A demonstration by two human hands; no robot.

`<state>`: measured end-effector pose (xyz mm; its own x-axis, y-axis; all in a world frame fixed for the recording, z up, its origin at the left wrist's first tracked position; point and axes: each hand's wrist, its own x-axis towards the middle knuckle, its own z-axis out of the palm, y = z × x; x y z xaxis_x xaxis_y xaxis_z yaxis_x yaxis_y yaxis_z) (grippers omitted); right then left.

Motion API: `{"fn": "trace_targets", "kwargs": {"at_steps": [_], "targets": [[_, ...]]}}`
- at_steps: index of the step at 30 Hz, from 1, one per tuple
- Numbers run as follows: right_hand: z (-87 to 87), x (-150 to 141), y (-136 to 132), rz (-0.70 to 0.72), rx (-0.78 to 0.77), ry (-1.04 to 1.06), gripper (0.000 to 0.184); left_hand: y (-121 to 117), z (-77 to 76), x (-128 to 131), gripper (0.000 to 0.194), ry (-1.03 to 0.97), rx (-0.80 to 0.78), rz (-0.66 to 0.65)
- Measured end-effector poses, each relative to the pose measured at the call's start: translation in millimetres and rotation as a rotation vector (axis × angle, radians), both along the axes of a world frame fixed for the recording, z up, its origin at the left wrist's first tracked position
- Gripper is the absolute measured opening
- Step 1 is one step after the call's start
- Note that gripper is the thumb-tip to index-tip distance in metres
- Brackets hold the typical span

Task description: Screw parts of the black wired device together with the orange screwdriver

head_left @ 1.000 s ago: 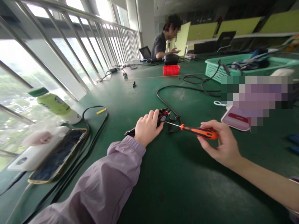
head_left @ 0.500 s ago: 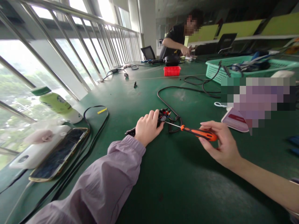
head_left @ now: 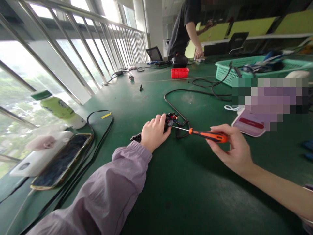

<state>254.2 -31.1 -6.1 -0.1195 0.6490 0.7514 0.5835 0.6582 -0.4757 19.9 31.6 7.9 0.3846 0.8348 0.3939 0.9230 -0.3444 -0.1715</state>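
My left hand (head_left: 155,132) is wrapped over a black elongated device (head_left: 172,118), pressing it on the green table. Coloured wires and small parts show at the device's open far end; its other end pokes out left of my wrist, and the middle is hidden under my fingers. My right hand (head_left: 232,148) grips an orange and black screwdriver (head_left: 207,134) by the end of its handle. The screwdriver lies nearly level, its shaft pointing left, with the tip at the device's exposed end near my left thumb. Whether the tip sits on a screw I cannot tell.
A black cable (head_left: 168,101) runs from the device toward a teal basket (head_left: 223,73). A red bin (head_left: 180,73) stands farther back. At left are a bottle (head_left: 60,109), a phone (head_left: 62,163) and black cord (head_left: 100,140). Another phone (head_left: 249,122) lies right. A person stands beyond.
My right hand and the screwdriver handle have shifted slightly; the left hand stays on the device. The person across the table has straightened up from a bent posture.
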Motion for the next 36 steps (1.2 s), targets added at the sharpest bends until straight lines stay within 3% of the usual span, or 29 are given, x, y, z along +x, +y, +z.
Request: {"fn": "trace_targets", "kwargs": {"at_steps": [2,7,11,14,20,28,33,36], "targets": [[0.1,0.5,-1.0,0.029,0.016,-0.013,0.035,-0.2,0.1,-0.1,0.047,0.001,-0.004,0.003],[1.5,1.6,-2.8,0.106,-0.166,-0.114,0.016,-0.5,0.5,0.0,0.047,0.009,-0.02,0.008],[-0.9,0.4,-0.5,0.045,-0.028,-0.037,0.037,-0.5,0.2,0.3,0.047,0.002,-0.009,0.008],[0.0,-0.5,0.0,0.072,0.065,-0.02,0.04,-0.2,0.0,0.1,0.047,-0.002,-0.013,0.005],[4.6,-0.1,-3.5,0.125,-0.103,-0.15,0.014,-0.1,-0.1,0.0,0.048,-0.003,-0.02,0.0],[1.8,-2.0,-1.3,0.111,0.068,-0.036,0.041,-0.2,0.6,0.7,0.047,0.001,-0.01,0.0],[6.4,-2.2,-4.0,0.126,-0.103,-0.189,0.017,-0.8,0.3,0.9,0.047,0.004,-0.011,0.002],[4.9,-2.3,-3.6,0.089,-0.113,-0.16,0.022,-1.2,0.5,0.8,0.047,0.001,-0.018,0.003]]}}
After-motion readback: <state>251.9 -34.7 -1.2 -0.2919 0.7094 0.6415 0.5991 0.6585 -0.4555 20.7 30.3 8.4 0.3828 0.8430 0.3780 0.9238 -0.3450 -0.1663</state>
